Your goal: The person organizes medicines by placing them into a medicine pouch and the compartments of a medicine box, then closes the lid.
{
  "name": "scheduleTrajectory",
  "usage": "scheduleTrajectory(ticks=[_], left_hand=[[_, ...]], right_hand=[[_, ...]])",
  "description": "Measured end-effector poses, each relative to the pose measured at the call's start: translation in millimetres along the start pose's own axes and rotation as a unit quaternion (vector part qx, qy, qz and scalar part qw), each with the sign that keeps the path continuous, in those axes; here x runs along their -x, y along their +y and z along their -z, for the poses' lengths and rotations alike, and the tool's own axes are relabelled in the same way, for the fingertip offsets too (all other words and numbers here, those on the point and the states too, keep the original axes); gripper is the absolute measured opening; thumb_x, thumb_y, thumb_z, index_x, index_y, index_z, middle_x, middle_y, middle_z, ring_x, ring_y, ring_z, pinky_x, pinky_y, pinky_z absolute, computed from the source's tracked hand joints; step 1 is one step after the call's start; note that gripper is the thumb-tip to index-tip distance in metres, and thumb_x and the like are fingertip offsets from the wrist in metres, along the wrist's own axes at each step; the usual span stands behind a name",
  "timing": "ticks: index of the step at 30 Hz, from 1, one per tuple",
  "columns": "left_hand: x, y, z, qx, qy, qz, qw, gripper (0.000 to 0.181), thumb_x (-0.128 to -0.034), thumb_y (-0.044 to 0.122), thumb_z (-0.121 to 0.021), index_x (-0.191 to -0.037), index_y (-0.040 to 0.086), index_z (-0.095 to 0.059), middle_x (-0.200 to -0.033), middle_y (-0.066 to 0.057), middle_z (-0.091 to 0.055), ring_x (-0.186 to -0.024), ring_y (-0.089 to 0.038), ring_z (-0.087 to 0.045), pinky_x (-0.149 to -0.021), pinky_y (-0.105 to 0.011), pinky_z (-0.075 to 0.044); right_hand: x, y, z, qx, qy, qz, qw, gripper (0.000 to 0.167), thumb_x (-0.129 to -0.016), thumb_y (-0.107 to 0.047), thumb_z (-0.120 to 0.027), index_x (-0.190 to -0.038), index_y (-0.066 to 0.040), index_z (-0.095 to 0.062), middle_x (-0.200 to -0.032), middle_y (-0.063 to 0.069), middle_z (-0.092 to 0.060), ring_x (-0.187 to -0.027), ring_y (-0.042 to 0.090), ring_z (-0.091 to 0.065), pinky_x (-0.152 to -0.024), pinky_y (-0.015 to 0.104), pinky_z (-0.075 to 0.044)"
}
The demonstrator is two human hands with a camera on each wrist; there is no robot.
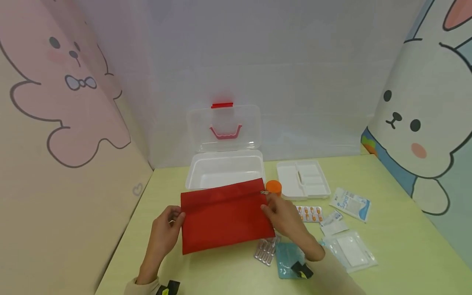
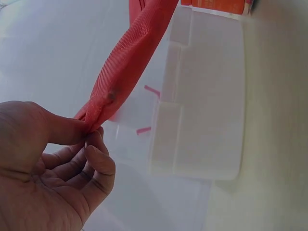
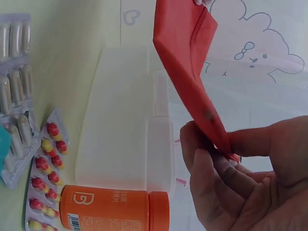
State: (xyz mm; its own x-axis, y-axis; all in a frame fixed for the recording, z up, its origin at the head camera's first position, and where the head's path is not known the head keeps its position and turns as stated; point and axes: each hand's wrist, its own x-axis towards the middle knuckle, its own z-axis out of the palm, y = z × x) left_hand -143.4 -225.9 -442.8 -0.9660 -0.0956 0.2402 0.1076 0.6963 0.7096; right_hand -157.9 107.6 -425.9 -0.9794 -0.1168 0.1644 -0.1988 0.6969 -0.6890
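A flat red zippered pouch [image 1: 225,219] is held up above the table, tilted slightly. My left hand [image 1: 164,231] pinches its left edge between thumb and fingers, which the left wrist view shows at the pouch's corner [image 2: 108,86]. On the other side my right hand [image 1: 285,217] grips the right edge close to the metal zipper pull [image 1: 264,192]. Behind the pouch stands a white plastic box [image 1: 228,157] with its clear lid [image 1: 247,119] raised against the back wall. The pouch hides part of the box's front.
An orange bottle [image 3: 110,209], capsule blister packs [image 1: 266,250], a teal packet [image 1: 289,262] and a white divided tray [image 1: 317,190] lie around the right hand. Farther right are a surgical packet [image 1: 352,203], small sachets [image 1: 333,225] and a clear-wrapped white pad [image 1: 352,250].
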Motion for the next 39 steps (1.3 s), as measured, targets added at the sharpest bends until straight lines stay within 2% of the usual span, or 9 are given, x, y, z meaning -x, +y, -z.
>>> scheduleTrajectory(ticks=[3,6,9,12,16,19,24,31,39], left_hand=[[0.4,11.2,0.5,0.025,0.02,-0.014,0.9994,0.013,-0.0946,0.006,-0.062,-0.107,0.002,-0.061,-0.091,-0.008,-0.068,-0.081,-0.011,-0.062,-0.071,-0.02,-0.052],[0.3,22.4,0.4,0.046,0.038,-0.027,0.9979,0.014,-0.0943,0.005,-0.062,-0.108,0.002,-0.06,-0.093,-0.009,-0.067,-0.082,-0.009,-0.061,-0.073,-0.017,-0.052],[0.0,30.1,-0.3,0.062,0.052,-0.038,0.996,0.014,-0.0942,0.005,-0.062,-0.108,0.002,-0.06,-0.094,-0.008,-0.067,-0.083,-0.007,-0.06,-0.074,-0.015,-0.052],[-0.3,35.8,-1.9,0.084,0.06,-0.05,0.9934,0.014,-0.0947,0.006,-0.062,-0.108,0.002,-0.061,-0.095,-0.008,-0.068,-0.084,-0.005,-0.061,-0.076,-0.014,-0.052],[-1.7,42.3,-5.0,0.118,0.068,-0.056,0.989,0.015,-0.0952,0.007,-0.062,-0.109,0.001,-0.061,-0.096,-0.009,-0.068,-0.086,-0.005,-0.061,-0.078,-0.013,-0.051],[-3.3,46.6,-8.3,0.144,0.074,-0.058,0.9852,0.015,-0.095,0.007,-0.062,-0.109,0.0,-0.06,-0.096,-0.01,-0.067,-0.086,-0.006,-0.061,-0.077,-0.013,-0.052],[-5.3,52.1,-14.6,0.181,0.075,-0.068,0.9783,0.016,-0.0943,0.005,-0.062,-0.109,-0.001,-0.059,-0.097,-0.012,-0.066,-0.085,-0.007,-0.061,-0.073,-0.016,-0.055],[-9.1,54.3,-24.4,0.207,0.079,-0.078,0.972,0.015,-0.0939,0.003,-0.062,-0.108,-0.002,-0.059,-0.097,-0.012,-0.065,-0.085,-0.008,-0.062,-0.072,-0.017,-0.055],[-12.8,56.4,-31.9,0.264,0.061,-0.064,0.9606,0.015,-0.0949,0.005,-0.061,-0.108,-0.002,-0.058,-0.097,-0.011,-0.062,-0.081,-0.01,-0.062,-0.068,-0.02,-0.055]], right_hand=[[0.9,1,4,-0.026,0.024,0.011,0.9993,0.021,-0.094,-0.012,-0.063,-0.112,-0.002,-0.06,-0.07,0.002,-0.062,-0.058,0.01,-0.052,-0.052,0.022,-0.044],[0.0,2,8,-0.056,0.055,0.022,0.9967,0.02,-0.096,-0.011,-0.061,-0.113,-0.001,-0.058,-0.073,0.006,-0.068,-0.061,0.012,-0.06,-0.053,0.022,-0.048],[-1.7,6,10,-0.087,0.077,0.023,0.9929,0.024,-0.097,-0.012,-0.058,-0.119,-0.001,-0.058,-0.088,0.014,-0.075,-0.07,0.022,-0.071,-0.057,0.026,-0.056],[-2.9,10,13,-0.116,0.099,0.027,0.9879,0.029,-0.098,-0.012,-0.057,-0.124,0.001,-0.059,-0.099,0.018,-0.075,-0.078,0.029,-0.074,-0.059,0.033,-0.059],[-5.0,14,17,-0.122,0.136,0.041,0.9823,0.026,-0.1,-0.014,-0.055,-0.12,0.002,-0.061,-0.09,0.017,-0.075,-0.071,0.027,-0.072,-0.059,0.029,-0.058],[-5.6,14,21,-0.157,0.143,0.035,0.9766,0.025,-0.102,-0.019,-0.052,-0.116,0.001,-0.06,-0.087,0.018,-0.075,-0.069,0.03,-0.071,-0.057,0.029,-0.056],[-3.9,13,27,-0.229,0.134,0.008,0.9641,0.029,-0.104,-0.025,-0.047,-0.116,-0.001,-0.059,-0.089,0.025,-0.072,-0.069,0.034,-0.07,-0.055,0.039,-0.058],[-3.8,14,30,-0.223,0.187,0.013,0.9567,0.029,-0.104,-0.022,-0.047,-0.112,-0.001,-0.065,-0.081,0.022,-0.069,-0.062,0.028,-0.067,-0.053,0.036,-0.056],[-6.3,13,31,-0.206,0.262,0.07,0.9403,0.023,-0.103,-0.014,-0.048,-0.099,-0.001,-0.066,-0.066,0.015,-0.063,-0.051,0.011,-0.058,-0.045,0.024,-0.049]])
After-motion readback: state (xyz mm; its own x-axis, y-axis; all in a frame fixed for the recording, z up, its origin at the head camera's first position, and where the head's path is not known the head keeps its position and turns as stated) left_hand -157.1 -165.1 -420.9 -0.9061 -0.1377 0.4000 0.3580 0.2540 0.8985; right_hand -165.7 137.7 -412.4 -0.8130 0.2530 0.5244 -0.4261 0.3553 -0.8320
